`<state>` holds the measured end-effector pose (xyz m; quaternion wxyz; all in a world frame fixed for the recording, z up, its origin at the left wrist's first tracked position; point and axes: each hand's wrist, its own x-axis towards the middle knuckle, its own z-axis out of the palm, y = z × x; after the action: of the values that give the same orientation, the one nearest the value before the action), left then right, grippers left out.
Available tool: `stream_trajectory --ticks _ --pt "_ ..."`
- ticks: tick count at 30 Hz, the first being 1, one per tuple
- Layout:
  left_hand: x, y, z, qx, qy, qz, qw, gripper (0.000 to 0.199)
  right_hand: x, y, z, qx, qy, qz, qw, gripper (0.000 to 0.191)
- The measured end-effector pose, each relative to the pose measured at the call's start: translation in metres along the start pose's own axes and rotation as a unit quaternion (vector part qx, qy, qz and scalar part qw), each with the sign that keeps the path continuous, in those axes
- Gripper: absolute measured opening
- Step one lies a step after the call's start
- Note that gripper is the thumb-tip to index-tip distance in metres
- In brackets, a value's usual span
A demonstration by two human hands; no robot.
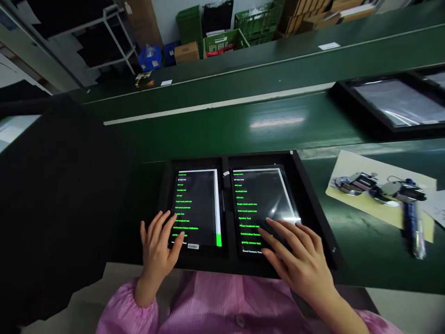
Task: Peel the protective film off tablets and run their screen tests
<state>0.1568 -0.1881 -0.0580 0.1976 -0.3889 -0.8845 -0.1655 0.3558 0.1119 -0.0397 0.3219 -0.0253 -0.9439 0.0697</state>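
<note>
Two tablets lie side by side in a black tray (pixel 225 204) at the front edge of the green bench. The left tablet (pixel 205 199) shows a list of tests in green and white letters, with a small label at its lower edge. On the right tablet (pixel 267 195) is a similar list, with light glaring off the screen. My left hand (pixel 158 246) rests over the lower left corner of the left tablet, fingers spread. Over the lower right part of the right tablet is my right hand (pixel 299 255), fingers stretched out. Neither hand holds anything.
Right of the tray, two shiny metal objects (pixel 358 183) and a blue pen-like object (pixel 413 227) lie on yellowish paper (pixel 342 162). Another black tray (pixel 377 125) sits behind them. A large black panel (pixel 62 204) stands at left. Green crates (pixel 225 41) are beyond the bench.
</note>
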Motion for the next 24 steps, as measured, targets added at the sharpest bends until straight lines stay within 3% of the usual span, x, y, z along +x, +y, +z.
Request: stream_trajectory --ticks 6,9,12,15,17,18,21,24 --pt "-0.002 -0.005 -0.007 -0.004 -0.085 0.044 0.995 0.046 0.003 0.008 0.011 -0.043 -0.061 -0.018 0.997 0.034" --pt "-0.007 -0.004 -0.015 0.007 -0.133 0.012 0.991 0.049 -0.001 0.018 0.006 -0.027 -0.057 -0.003 0.998 0.035" --pt "0.008 -0.009 -0.03 -0.048 -0.086 -0.043 0.994 0.053 0.017 0.033 -0.005 0.0 -0.024 0.044 0.999 0.035" --pt "0.061 -0.015 -0.033 -0.095 -0.046 -0.052 0.993 0.047 0.07 0.045 -0.005 -0.004 -0.088 0.08 0.993 0.035" --pt "0.111 -0.013 -0.019 -0.101 -0.097 -0.021 0.99 0.045 0.115 0.049 0.009 0.004 -0.255 0.11 0.961 0.041" --pt "0.136 -0.009 -0.006 -0.09 -0.135 -0.003 0.987 0.046 0.136 0.051 0.021 0.005 -0.284 0.112 0.952 0.04" --pt "0.195 0.012 0.039 -0.037 -0.205 0.029 0.978 0.048 0.175 0.052 0.057 -0.011 -0.295 0.131 0.947 0.04" --pt "0.213 0.031 0.069 -0.043 -0.184 0.047 0.981 0.052 0.179 0.051 0.077 -0.019 -0.278 0.128 0.952 0.046"
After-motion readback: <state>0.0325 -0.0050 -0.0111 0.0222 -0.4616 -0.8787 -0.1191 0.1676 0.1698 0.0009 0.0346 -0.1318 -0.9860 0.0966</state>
